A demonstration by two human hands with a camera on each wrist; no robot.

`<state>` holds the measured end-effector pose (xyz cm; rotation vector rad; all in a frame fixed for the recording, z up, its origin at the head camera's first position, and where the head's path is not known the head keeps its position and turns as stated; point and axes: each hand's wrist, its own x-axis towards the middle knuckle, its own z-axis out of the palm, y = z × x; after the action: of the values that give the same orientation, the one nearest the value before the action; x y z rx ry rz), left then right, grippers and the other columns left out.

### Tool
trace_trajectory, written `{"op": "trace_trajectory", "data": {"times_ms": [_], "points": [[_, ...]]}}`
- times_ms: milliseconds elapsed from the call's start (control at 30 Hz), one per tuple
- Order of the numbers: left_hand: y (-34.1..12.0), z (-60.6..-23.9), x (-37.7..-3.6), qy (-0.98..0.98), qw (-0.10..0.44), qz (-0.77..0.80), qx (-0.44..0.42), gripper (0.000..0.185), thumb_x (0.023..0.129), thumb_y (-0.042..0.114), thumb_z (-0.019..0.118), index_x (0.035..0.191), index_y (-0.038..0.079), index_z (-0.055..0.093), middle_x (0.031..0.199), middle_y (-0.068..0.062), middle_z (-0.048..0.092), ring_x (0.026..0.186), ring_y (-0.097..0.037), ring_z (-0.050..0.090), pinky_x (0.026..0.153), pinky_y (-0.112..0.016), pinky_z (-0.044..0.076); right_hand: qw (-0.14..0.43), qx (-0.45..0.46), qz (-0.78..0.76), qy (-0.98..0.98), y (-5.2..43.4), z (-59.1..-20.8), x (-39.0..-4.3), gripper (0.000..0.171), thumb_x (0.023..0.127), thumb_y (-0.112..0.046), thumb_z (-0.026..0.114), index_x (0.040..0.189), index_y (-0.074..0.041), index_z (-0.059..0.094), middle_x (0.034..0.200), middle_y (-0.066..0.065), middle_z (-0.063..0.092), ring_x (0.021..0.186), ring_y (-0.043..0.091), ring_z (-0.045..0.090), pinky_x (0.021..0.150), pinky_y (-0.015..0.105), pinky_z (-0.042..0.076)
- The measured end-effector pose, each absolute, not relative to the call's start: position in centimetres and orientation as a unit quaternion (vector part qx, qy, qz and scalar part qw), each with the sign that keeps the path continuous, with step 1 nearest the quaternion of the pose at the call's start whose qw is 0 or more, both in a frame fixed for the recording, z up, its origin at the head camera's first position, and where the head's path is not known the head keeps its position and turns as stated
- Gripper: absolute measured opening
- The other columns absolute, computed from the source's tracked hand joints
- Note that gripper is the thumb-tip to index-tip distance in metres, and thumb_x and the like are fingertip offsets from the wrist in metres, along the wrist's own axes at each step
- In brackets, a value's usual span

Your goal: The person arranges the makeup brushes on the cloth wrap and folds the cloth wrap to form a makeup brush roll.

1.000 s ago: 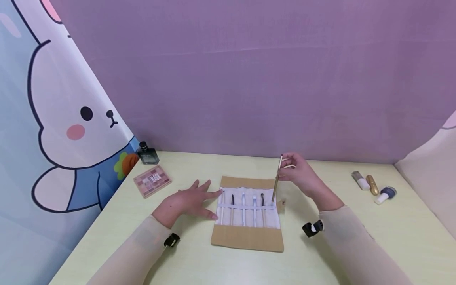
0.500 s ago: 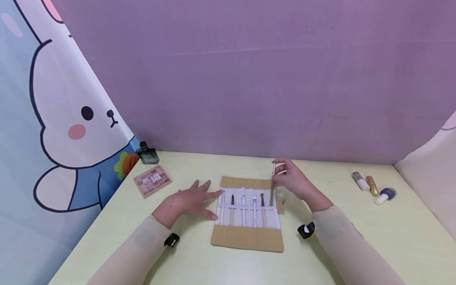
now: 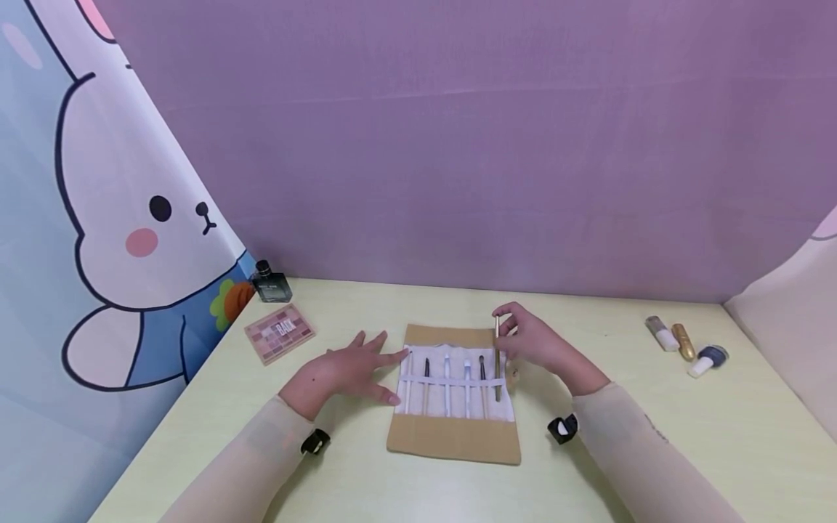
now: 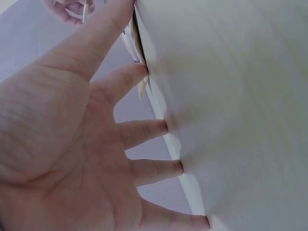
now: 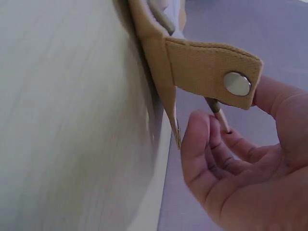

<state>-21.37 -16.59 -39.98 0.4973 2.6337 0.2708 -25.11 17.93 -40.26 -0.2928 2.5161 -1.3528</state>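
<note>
Now the right hand [image 3: 532, 341] is pinching a brush [image 3: 497, 359] w/ thumb & fingers at the brush roll's [image 3: 454, 436] right edge; left hand [image 3: 343, 370] is lying flat, fingers spread, touching its left edge.

the brush [image 3: 497, 359] tip is hidden under the roll's [image 3: 453, 439] white band [image 3: 451, 380].

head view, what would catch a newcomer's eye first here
The tan fabric brush roll lies open at the middle of the pale yellow table, with five slim brushes tucked under its white band. The right hand pinches a sixth, brown-handled brush at the roll's right edge, while the left hand rests flat with fingers spread at its left edge. A big cartoon rabbit curtain fills the left side.
</note>
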Motion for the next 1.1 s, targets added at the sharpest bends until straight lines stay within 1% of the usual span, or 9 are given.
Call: {"op": "trace_trajectory", "data": {"times_ms": [67, 167, 300, 400, 467, 633, 867, 967, 1100], "points": [[-16.6, -40.0, -21.4, 0.953, 0.222, 0.098, 0.18, 0.095, 0.085, 0.068, 0.079, 0.166, 0.043, 0.036, 0.182, -0.014, 0.012, 0.165, -0.056, 0.007, 0.11, -0.095, 0.02, 0.129, -0.104, -0.436, 0.885, 17.9, -40.2, -24.8, 0.061, 0.093, -0.007, 0.069, 0.149, 0.002, 0.045, 0.109, 0.014, 0.063, 0.079, 0.017, 0.06, 0.066, 0.029, 0.054], [-16.6, -40.1, -21.5, 0.954, 0.222, 0.095, 0.18, 0.095, 0.084, 0.069, 0.079, 0.165, 0.044, 0.035, 0.182, -0.013, 0.012, 0.165, -0.056, 0.007, 0.11, -0.095, 0.021, 0.13, -0.108, -0.393, 0.904, 17.8, -40.2, -24.4, 0.052, 0.097, -0.013, 0.067, 0.145, 0.001, 0.051, 0.109, 0.013, 0.065, 0.082, 0.017, 0.059, 0.065, 0.028, 0.05], [-16.7, -40.4, -21.5, 0.954, 0.222, 0.094, 0.18, 0.095, 0.084, 0.069, 0.079, 0.165, 0.045, 0.036, 0.182, -0.013, 0.011, 0.165, -0.056, 0.007, 0.11, -0.095, 0.021, 0.133, -0.11, -0.352, 0.92, 17.7, -40.1, -23.8, 0.034, 0.102, -0.02, 0.065, 0.131, -0.003, 0.062, 0.108, 0.012, 0.065, 0.084, 0.019, 0.058, 0.066, 0.029, 0.049], [-16.7, -40.4, -21.5, 0.954, 0.221, 0.09, 0.182, 0.095, 0.084, 0.07, 0.078, 0.165, 0.045, 0.035, 0.182, -0.013, 0.011, 0.165, -0.056, 0.007, 0.11, -0.095, 0.021, 0.131, -0.12, -0.331, 0.927, 17.7, -40.0, -23.5, 0.023, 0.103, -0.022, 0.064, 0.121, -0.006, 0.066, 0.102, 0.01, 0.066, 0.083, 0.019, 0.057, 0.066, 0.029, 0.048], [-16.7, -40.3, -21.5, 0.954, 0.22, 0.086, 0.184, 0.095, 0.084, 0.071, 0.078, 0.165, 0.045, 0.035, 0.182, -0.013, 0.011, 0.165, -0.055, 0.008, 0.11, -0.095, 0.021, 0.134, -0.126, -0.322, 0.929, 17.7, -39.9, -23.3, 0.02, 0.104, -0.023, 0.064, 0.117, -0.008, 0.067, 0.097, 0.009, 0.065, 0.08, 0.018, 0.056, 0.065, 0.03, 0.047], [-16.6, -39.8, -21.4, 0.954, 0.22, 0.088, 0.186, 0.096, 0.084, 0.07, 0.078, 0.166, 0.041, 0.036, 0.182, -0.015, 0.013, 0.165, -0.057, 0.009, 0.11, -0.096, 0.02, 0.147, -0.137, -0.317, 0.927, 17.7, -39.8, -23.1, 0.018, 0.105, -0.023, 0.063, 0.115, -0.008, 0.066, 0.089, 0.006, 0.063, 0.076, 0.017, 0.056, 0.064, 0.03, 0.046], [-16.7, -39.9, -21.4, 0.953, 0.223, 0.092, 0.185, 0.097, 0.084, 0.069, 0.079, 0.166, 0.041, 0.037, 0.182, -0.015, 0.013, 0.165, -0.056, 0.007, 0.11, -0.096, 0.018, 0.166, -0.148, -0.304, 0.926, 17.5, -39.9, -22.8, 0.015, 0.102, -0.019, 0.068, 0.112, -0.008, 0.067, 0.095, 0.005, 0.068, 0.08, 0.017, 0.058, 0.068, 0.029, 0.049], [-16.7, -40.0, -21.5, 0.953, 0.219, 0.094, 0.185, 0.096, 0.083, 0.069, 0.08, 0.165, 0.041, 0.038, 0.181, -0.016, 0.014, 0.165, -0.056, 0.009, 0.111, -0.095, 0.02, 0.173, -0.149, -0.299, 0.926, 17.4, -39.9, -22.6, 0.014, 0.102, -0.02, 0.068, 0.111, -0.01, 0.069, 0.095, 0.005, 0.068, 0.08, 0.017, 0.059, 0.068, 0.029, 0.049], [-16.5, -40.0, -21.7, 0.954, 0.211, 0.099, 0.187, 0.095, 0.081, 0.066, 0.084, 0.163, 0.04, 0.043, 0.18, -0.018, 0.019, 0.164, -0.057, 0.014, 0.117, -0.088, 0.027, 0.171, -0.149, -0.286, 0.931, 17.3, -39.6, -22.4, 0.017, 0.106, -0.025, 0.063, 0.114, -0.011, 0.072, 0.095, 0.005, 0.069, 0.079, 0.017, 0.059, 0.067, 0.03, 0.049]]}}
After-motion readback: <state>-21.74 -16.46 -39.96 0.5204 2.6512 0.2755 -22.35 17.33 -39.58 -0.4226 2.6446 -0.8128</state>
